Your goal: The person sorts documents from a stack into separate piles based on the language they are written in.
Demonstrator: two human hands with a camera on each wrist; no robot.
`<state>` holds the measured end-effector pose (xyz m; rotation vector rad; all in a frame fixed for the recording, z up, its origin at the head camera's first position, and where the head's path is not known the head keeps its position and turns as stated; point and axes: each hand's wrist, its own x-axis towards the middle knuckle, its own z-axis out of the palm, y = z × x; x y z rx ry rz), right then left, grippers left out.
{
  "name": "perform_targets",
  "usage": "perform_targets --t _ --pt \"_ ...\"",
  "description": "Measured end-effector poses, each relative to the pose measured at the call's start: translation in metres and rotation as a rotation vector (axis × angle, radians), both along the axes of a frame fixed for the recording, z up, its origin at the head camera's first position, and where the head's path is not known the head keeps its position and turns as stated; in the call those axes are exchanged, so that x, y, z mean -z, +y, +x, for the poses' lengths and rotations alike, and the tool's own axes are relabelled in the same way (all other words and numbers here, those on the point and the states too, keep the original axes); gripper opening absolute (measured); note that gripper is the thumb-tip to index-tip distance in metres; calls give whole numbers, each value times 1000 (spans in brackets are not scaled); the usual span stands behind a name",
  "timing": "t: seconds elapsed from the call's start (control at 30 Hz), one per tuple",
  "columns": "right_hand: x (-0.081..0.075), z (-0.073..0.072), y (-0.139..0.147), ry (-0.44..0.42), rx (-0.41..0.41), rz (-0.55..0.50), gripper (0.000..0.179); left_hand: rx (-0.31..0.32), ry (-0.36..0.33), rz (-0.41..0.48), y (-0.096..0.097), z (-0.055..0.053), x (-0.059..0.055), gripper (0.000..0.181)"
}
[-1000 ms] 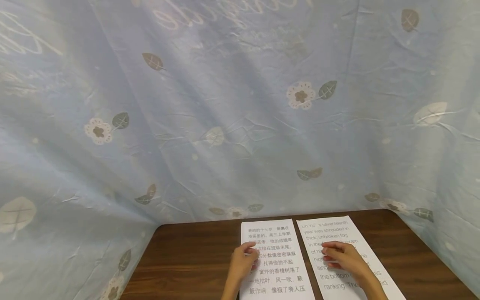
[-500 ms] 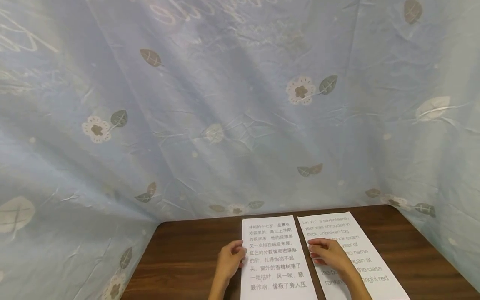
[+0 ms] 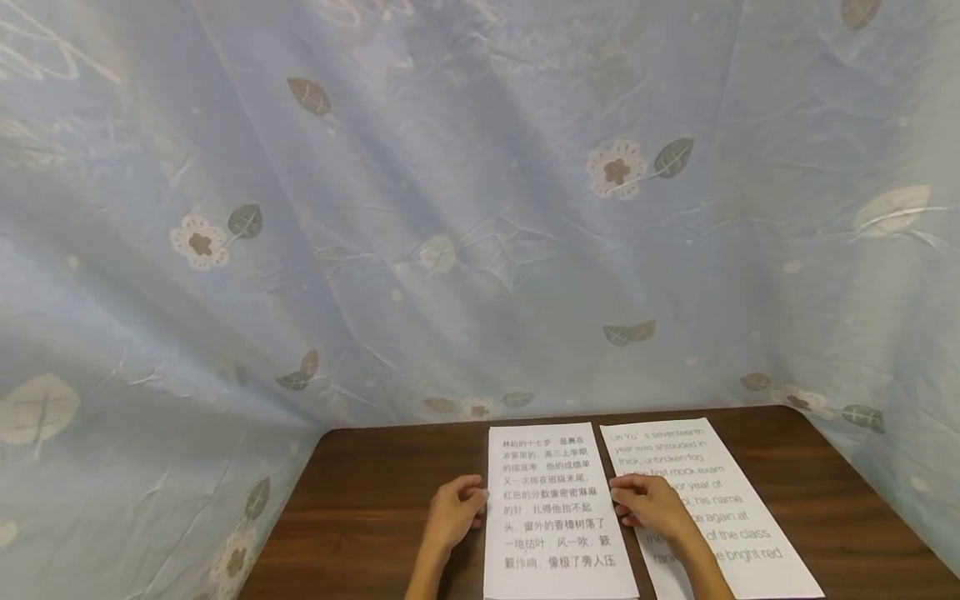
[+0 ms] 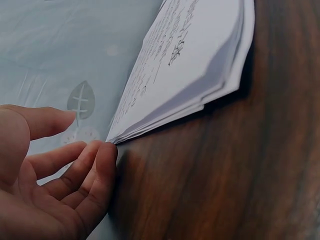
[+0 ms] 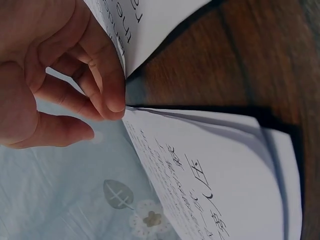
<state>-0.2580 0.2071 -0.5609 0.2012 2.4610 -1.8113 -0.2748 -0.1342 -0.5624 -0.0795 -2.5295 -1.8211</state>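
Note:
A stack of paper printed in Chinese (image 3: 555, 521) lies on the dark wooden table between my two hands. At its left edge is my left hand (image 3: 452, 515), fingertips against the side of the sheets and thumb held apart in the left wrist view. My right hand (image 3: 654, 505) is at the stack's right edge, its fingertips touching the side while the thumb stays off the paper. Under that hand and wrist lies paper printed in English (image 3: 731, 521), partly hidden by them. In the right wrist view the stack's near corner (image 5: 235, 165) shows several uneven layers.
Wood grain shows on the brown table (image 3: 360, 508) left of the stack, and a narrow strip separates the two papers. A pale blue curtain (image 3: 480, 317) with leaves and flowers hangs behind the table and along both sides.
My left hand has moved left off the printed Chinese text to the stack's left edge. My right hand has shifted left from the English paper to the stack's right edge.

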Motion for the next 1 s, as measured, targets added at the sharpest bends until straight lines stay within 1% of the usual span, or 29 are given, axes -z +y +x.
perform_targets --t 0.13,0.27,0.37,0.5,0.63,0.73,0.83,1.0 --pt "-1 -3 -3 3 13 29 33 2 5 -38 2 -1 -2 43" --pt "0 -4 -6 4 12 86 32 8 14 -65 4 -1 -2 42" --pt "2 -4 -8 10 7 130 33 7 20 -91 5 -1 0 40" --pt "4 -3 -11 28 6 172 33 1 29 -135 6 -2 6 39" --pt "4 -3 -13 36 9 199 34 -17 74 -223 9 -4 8 36" --pt "4 -2 -14 38 13 214 35 -40 102 -290 11 -3 6 34" --pt "4 -3 -14 38 12 221 36 -52 103 -306 12 -3 7 33" --pt "4 -4 -15 31 11 232 35 -64 110 -304 13 -2 7 33"
